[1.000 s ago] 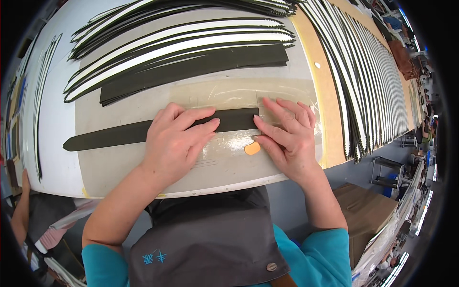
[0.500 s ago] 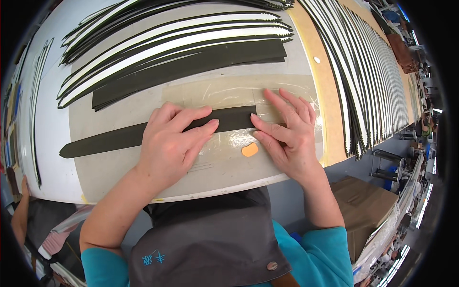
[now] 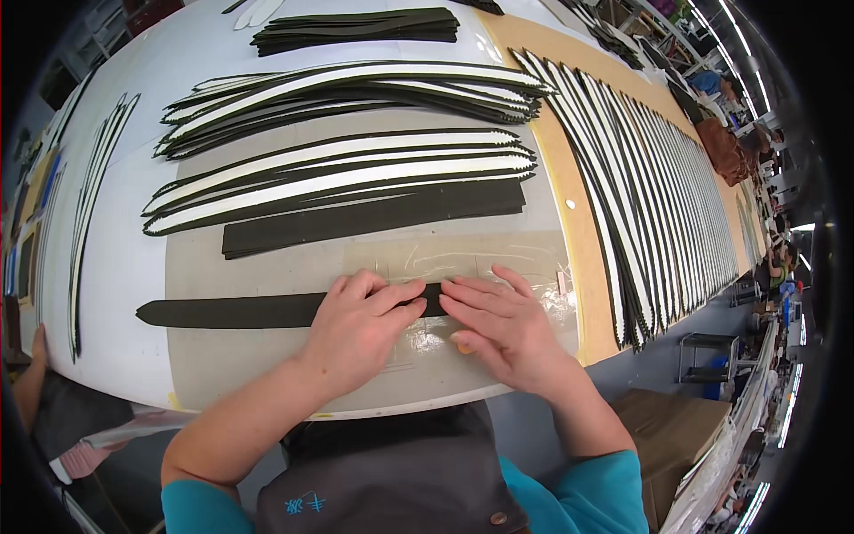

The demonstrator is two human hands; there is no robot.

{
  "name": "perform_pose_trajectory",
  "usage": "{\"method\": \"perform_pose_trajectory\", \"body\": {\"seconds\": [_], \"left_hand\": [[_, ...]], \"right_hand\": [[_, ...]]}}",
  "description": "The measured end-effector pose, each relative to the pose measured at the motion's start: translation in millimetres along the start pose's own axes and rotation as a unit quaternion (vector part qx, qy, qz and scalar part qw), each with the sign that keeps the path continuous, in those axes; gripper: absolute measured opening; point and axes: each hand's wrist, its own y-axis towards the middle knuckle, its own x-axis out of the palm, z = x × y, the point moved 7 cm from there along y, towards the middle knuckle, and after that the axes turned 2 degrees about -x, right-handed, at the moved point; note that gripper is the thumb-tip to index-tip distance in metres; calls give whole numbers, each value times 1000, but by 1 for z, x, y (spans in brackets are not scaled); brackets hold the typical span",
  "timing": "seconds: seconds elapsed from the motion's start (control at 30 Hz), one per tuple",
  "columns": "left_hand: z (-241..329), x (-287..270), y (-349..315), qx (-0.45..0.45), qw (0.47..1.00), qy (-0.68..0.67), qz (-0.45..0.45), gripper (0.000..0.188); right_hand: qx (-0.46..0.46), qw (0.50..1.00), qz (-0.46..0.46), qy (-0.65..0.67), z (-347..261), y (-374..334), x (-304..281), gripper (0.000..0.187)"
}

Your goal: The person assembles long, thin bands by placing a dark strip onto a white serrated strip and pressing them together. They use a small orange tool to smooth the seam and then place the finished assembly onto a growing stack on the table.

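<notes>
A long black strip (image 3: 231, 311) with a pointed left end lies flat on the grey work mat, crosswise in front of me. My left hand (image 3: 356, 325) is closed at the strip, its thumb and fingertips pressed on the right part. Just beside it my right hand (image 3: 503, 325) lies with fingers stretched out over the strip's right end, which they hide. Its thumb is spread away, next to a small orange piece (image 3: 464, 347) mostly hidden under the hand. Clear film (image 3: 525, 258) covers the mat here.
Beyond the strip lie a stack of black strips (image 3: 374, 214), black-and-white strips with toothed ends (image 3: 347, 169), and further bundles. A long fanned row of such strips (image 3: 640, 187) covers the tan board at right. A white pebble-like piece (image 3: 570, 204) lies near the board's edge.
My right hand has gone from touching the strip's right end with its fingertips to lying flat over it. Both hands now sit closer together. The view has shifted, showing more of the far table.
</notes>
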Motion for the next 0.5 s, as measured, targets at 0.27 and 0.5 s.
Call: {"method": "perform_pose_trajectory", "body": {"seconds": [0.27, 0.5], "left_hand": [[0, -1, -1, -19, 1000, 3, -14, 30], [-1, -9, -7, -15, 999, 26, -14, 34]], "right_hand": [[51, 997, -40, -43, 7, -16, 10, 44], [65, 998, 9, -4, 14, -22, 15, 41]]}}
